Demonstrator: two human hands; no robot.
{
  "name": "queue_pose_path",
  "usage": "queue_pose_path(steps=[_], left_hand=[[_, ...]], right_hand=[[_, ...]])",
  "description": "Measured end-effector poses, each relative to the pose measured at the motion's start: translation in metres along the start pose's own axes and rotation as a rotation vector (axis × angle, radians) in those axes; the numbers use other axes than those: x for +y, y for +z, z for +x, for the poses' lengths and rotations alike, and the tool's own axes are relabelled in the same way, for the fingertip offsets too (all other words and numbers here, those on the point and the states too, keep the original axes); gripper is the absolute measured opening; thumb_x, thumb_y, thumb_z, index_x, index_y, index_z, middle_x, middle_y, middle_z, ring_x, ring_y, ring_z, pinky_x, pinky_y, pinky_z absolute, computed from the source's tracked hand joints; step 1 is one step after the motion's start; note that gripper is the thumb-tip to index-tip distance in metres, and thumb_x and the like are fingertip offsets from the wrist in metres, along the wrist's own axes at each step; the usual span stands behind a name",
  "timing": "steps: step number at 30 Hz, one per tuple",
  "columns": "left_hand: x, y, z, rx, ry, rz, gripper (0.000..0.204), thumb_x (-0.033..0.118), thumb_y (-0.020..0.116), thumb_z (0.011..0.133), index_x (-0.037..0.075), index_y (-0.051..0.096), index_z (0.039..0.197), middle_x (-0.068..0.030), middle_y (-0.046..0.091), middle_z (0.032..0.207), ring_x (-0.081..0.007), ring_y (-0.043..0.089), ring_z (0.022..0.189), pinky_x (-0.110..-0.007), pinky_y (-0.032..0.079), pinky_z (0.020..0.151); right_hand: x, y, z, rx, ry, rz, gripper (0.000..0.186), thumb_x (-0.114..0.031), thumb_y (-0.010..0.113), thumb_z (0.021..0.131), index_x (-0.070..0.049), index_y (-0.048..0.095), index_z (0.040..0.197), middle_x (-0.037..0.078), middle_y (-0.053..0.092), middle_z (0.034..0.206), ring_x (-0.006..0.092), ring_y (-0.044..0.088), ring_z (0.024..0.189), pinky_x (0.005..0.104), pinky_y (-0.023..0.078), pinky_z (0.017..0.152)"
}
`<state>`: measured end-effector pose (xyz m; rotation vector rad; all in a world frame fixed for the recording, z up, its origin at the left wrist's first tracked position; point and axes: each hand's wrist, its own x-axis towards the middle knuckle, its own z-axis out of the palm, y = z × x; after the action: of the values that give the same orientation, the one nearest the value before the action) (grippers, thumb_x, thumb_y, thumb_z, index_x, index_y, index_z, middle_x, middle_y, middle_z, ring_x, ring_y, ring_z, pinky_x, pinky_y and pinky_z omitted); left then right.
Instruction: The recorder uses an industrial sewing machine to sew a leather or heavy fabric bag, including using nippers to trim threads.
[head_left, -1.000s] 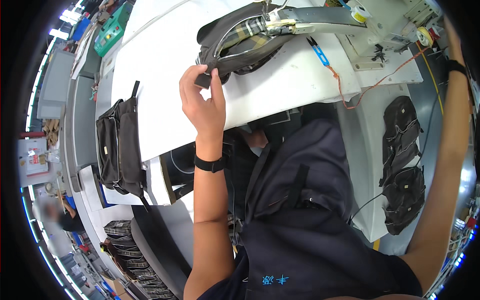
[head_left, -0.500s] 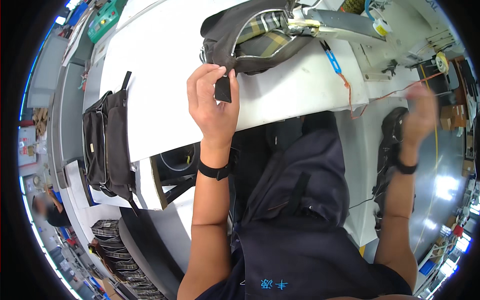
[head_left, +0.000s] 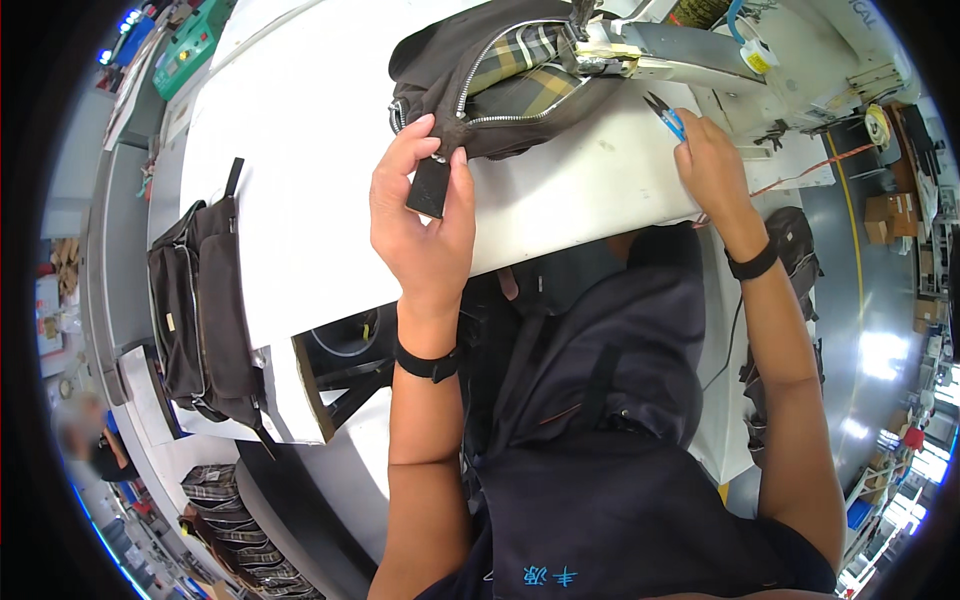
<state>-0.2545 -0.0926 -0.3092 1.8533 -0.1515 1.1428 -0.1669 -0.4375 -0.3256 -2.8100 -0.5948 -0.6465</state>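
A dark brown bag [head_left: 420, 62] with an open zipper and a plaid lining [head_left: 530, 92] lies on the white tabletop [head_left: 290, 200], its far part under the sewing machine's arm [head_left: 680, 50]. My left hand [head_left: 422, 225] pinches the bag's near corner, beside a short dark strap end [head_left: 428, 190] hanging there. My right hand [head_left: 715, 175] is closed on small blue-handled snips [head_left: 668, 118], blades pointing up-left beside the bag. An orange cord [head_left: 795, 176] trails to the right from under my right hand.
Another dark bag [head_left: 205, 300] lies at the table's left edge. More bags [head_left: 795, 245] hang or lie low on the right. Stacked plaid-lined pieces [head_left: 230, 520] are at lower left. A green machine [head_left: 190, 50] stands at upper left; a co-worker [head_left: 100, 440] is far left.
My right hand has come from the far right onto the blue snips and now grips them. My left hand has shifted slightly downward with the bag corner; the view has shifted a little.
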Motion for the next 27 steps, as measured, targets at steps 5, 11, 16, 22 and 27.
queue_pose_path(steps=[5,11,16,22,27], left_hand=[[-0.002,0.000,0.000,-0.002,-0.055,-0.082,0.034,-0.007,0.077,0.087,0.001,0.063,0.117,-0.0171,0.072,0.123,-0.0272,0.070,0.113,-0.039,0.055,0.100],[-0.001,-0.001,0.003,-0.022,-0.066,-0.059,0.034,-0.006,0.076,0.089,0.001,0.062,0.119,-0.0171,0.072,0.121,-0.0260,0.071,0.111,-0.037,0.054,0.101],[0.005,0.000,0.004,-0.020,-0.139,-0.116,0.031,-0.005,0.076,0.091,0.000,0.062,0.119,-0.0150,0.072,0.122,-0.0230,0.070,0.112,-0.036,0.056,0.099],[0.008,-0.003,0.006,-0.045,-0.185,-0.123,0.030,-0.005,0.076,0.091,0.001,0.063,0.117,-0.0151,0.072,0.122,-0.0233,0.071,0.112,-0.036,0.057,0.098],[0.004,-0.005,0.008,-0.047,-0.166,-0.093,0.029,-0.004,0.077,0.090,0.001,0.064,0.115,-0.0148,0.074,0.120,-0.0241,0.071,0.111,-0.035,0.056,0.098]], right_hand=[[0.005,-0.017,-0.017,-0.187,0.384,0.447,0.027,-0.008,0.050,0.097,-0.001,0.063,0.118,0.010,0.065,0.087,0.0229,0.060,0.073,0.0327,0.050,0.069],[-0.060,-0.102,0.010,-0.561,0.683,1.043,0.026,-0.022,0.056,0.103,-0.006,0.069,0.120,-0.003,0.058,0.082,0.0017,0.043,0.059,0.0179,0.035,0.055],[-0.122,-0.112,0.049,-0.053,-0.255,0.440,0.038,-0.028,0.074,0.098,-0.012,0.069,0.132,-0.003,0.054,0.079,0.0121,0.058,0.070,0.0302,0.047,0.059],[-0.144,-0.108,0.093,0.070,-0.604,-0.166,0.035,-0.029,0.074,0.094,-0.018,0.070,0.126,0.003,0.058,0.083,0.0206,0.064,0.073,0.0343,0.050,0.060],[-0.158,-0.100,0.112,-0.112,-0.662,-0.342,0.028,-0.030,0.073,0.094,-0.016,0.070,0.117,0.003,0.060,0.083,0.0205,0.068,0.072,0.0346,0.050,0.059]])
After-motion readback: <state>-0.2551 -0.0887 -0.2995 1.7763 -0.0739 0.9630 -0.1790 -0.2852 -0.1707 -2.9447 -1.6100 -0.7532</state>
